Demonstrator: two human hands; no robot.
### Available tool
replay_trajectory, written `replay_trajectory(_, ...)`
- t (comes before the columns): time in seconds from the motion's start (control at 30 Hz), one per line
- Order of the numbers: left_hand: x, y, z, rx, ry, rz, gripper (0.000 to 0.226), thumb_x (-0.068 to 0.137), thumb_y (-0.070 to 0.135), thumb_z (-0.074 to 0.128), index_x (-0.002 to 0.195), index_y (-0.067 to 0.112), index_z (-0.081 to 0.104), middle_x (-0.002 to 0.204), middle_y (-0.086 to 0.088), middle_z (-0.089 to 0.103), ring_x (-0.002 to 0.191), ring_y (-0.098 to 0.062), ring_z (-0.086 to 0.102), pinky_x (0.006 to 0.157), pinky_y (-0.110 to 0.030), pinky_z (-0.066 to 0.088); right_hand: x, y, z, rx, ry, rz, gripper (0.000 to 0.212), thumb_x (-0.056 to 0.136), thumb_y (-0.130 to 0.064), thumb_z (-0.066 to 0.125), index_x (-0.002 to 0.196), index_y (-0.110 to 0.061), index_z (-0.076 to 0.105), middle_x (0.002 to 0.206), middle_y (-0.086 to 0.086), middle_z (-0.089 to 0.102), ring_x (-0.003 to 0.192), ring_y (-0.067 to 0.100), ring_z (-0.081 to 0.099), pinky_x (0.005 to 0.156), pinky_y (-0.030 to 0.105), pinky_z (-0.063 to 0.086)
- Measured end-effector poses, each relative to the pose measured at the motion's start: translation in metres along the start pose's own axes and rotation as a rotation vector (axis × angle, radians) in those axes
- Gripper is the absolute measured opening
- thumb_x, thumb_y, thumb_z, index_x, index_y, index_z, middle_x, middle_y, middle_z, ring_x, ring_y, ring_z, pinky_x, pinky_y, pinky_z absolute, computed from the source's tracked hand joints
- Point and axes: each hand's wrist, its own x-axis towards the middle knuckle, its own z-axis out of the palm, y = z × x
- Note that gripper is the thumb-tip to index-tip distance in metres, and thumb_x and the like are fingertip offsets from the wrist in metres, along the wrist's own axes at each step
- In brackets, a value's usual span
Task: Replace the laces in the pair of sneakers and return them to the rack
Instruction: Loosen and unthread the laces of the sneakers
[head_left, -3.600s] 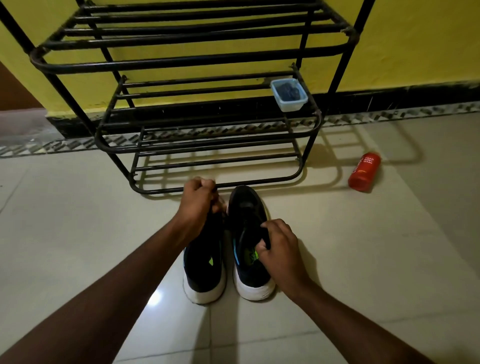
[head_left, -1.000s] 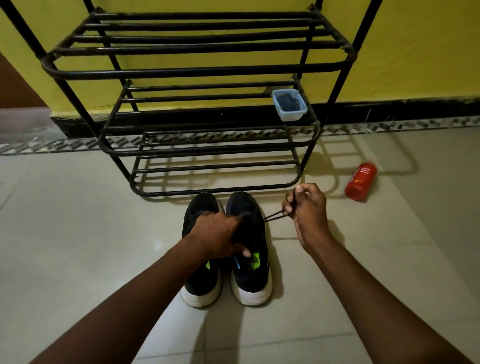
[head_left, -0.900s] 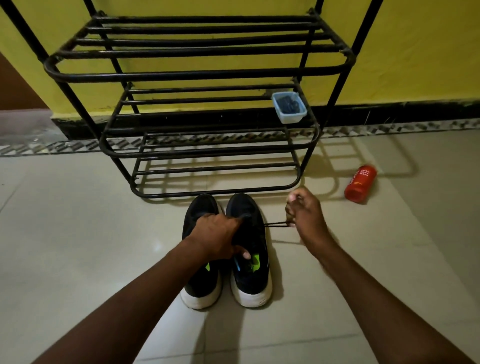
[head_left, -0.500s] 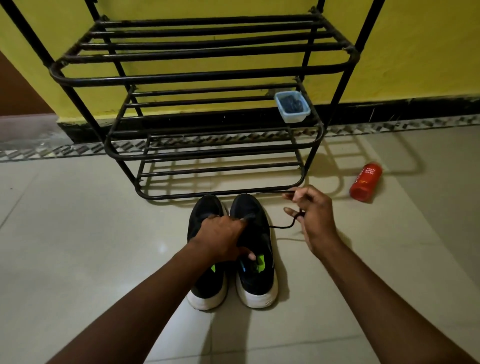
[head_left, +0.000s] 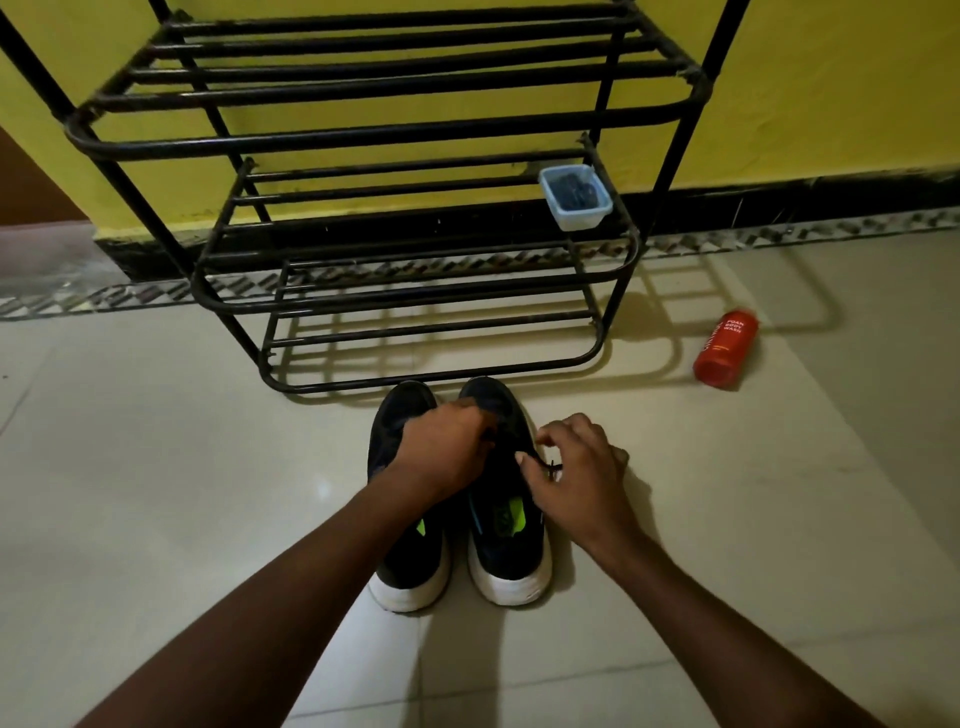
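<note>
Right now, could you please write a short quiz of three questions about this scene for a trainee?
1. Fill in: the right hand pinches a black ____ at the right sneaker.
2. True or false: the red bottle lies on the floor, right of the rack.
3. Where is the plastic container? A. floor B. rack shelf C. inside a sneaker
Key: 1 lace; 2 true; 3 B.

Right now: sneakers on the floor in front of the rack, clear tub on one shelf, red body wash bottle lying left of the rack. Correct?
Wrong side: in the head view the red body wash bottle lies right of the rack, not left. Rest holds.
</note>
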Motion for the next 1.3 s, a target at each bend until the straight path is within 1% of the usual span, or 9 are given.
replay_trajectory(0.1,0.004,0.001,0.003,0.033,0.014,0.020,0.024,0.096,0.035,0.057,0.115,0.023,0.065,0.118,-0.006,0.061,0.106,-0.033,0.064,0.079,-0.042,0.051,-0.003,-0.001,0.007,0.126,-0.044,-0.069,0.032,0.082,-0.050,0.063,0.095,-0.021,0.071,0.094,-0.006,0.059,0.086,0.016,0.062,0.073,0.039,0.055)
replay_trajectory(0.43,0.010,-0.002,0.011,-0.032,0.001,0.009,0.027,0.085,0.041,0.064,0.107,0.025,0.061,0.114,-0.001,0.058,0.099,-0.030,0.063,0.075,-0.041,0.055,-0.024,0.004,0.024,0.135,0.090,-0.116,0.027,0.087,-0.015,0.062,0.109,-0.003,0.072,0.104,0.011,0.073,0.093,0.026,0.070,0.088,0.018,0.043)
replay_trajectory(0.67,0.010,0.001,0.022,0.001,0.106,0.029,0.022,0.097,0.030,0.049,0.113,0.017,0.056,0.111,-0.008,0.063,0.092,-0.036,0.066,0.069,-0.043,0.055,-0.032,-0.002,0.029,0.160,0.144,-0.116,0.039,0.094,-0.020,0.044,0.114,0.002,0.069,0.107,0.016,0.071,0.097,0.030,0.069,0.089,0.024,0.045)
replay_trajectory(0.87,0.011,-0.012,0.013,-0.533,0.238,-0.321,0.005,0.087,0.016,0.067,0.085,0.012,0.065,0.077,-0.001,0.067,0.075,-0.019,0.065,0.066,-0.036,0.057,-0.033,-0.001,0.036,0.149,0.150,-0.157,0.040,0.094,-0.015,0.044,0.119,0.004,0.068,0.115,0.017,0.069,0.110,0.029,0.064,0.100,0.036,0.049)
replay_trajectory(1.0,0.006,-0.005,0.005,-0.876,0.173,-0.258,0.015,0.087,0.008,0.068,0.096,0.015,0.059,0.082,-0.002,0.071,0.072,-0.013,0.067,0.057,-0.021,0.051,-0.034,0.000,0.039,0.127,0.141,-0.144,0.043,0.094,-0.017,0.042,0.121,0.006,0.067,0.111,0.019,0.071,0.104,0.032,0.069,0.089,0.043,0.058)
replay_trajectory(1.07,0.009,-0.010,0.003,-0.845,0.130,-0.175,0.010,0.086,0.016,0.071,0.091,0.020,0.064,0.079,0.001,0.073,0.072,-0.009,0.068,0.063,-0.023,0.052,-0.035,0.000,0.038,0.111,0.146,-0.135,0.043,0.095,-0.017,0.041,0.120,0.005,0.067,0.108,0.020,0.071,0.101,0.031,0.070,0.087,0.042,0.058)
replay_trajectory(1.17,0.016,-0.024,0.005,-0.390,0.044,-0.054,0.009,0.083,0.040,0.078,0.085,0.033,0.073,0.083,0.013,0.072,0.086,-0.009,0.065,0.072,-0.033,0.056,-0.034,-0.003,0.038,0.092,0.145,-0.137,0.043,0.093,-0.017,0.041,0.118,0.005,0.069,0.106,0.020,0.072,0.099,0.031,0.071,0.084,0.040,0.059)
replay_trajectory(1.23,0.016,-0.021,0.005,-0.446,0.046,-0.073,0.006,0.087,0.038,0.076,0.087,0.032,0.074,0.088,0.010,0.072,0.087,-0.010,0.063,0.072,-0.032,0.054,-0.034,-0.006,0.037,0.088,0.134,-0.135,0.044,0.092,-0.017,0.041,0.117,0.005,0.069,0.105,0.020,0.072,0.097,0.031,0.071,0.083,0.039,0.060)
replay_trajectory(1.3,0.014,-0.014,0.000,-0.751,0.104,-0.170,0.010,0.096,0.029,0.067,0.091,0.020,0.068,0.085,0.003,0.067,0.078,-0.009,0.061,0.066,-0.025,0.046,-0.033,-0.007,0.036,0.082,0.123,-0.134,0.045,0.090,-0.017,0.041,0.117,0.005,0.069,0.105,0.020,0.072,0.096,0.031,0.072,0.084,0.040,0.060)
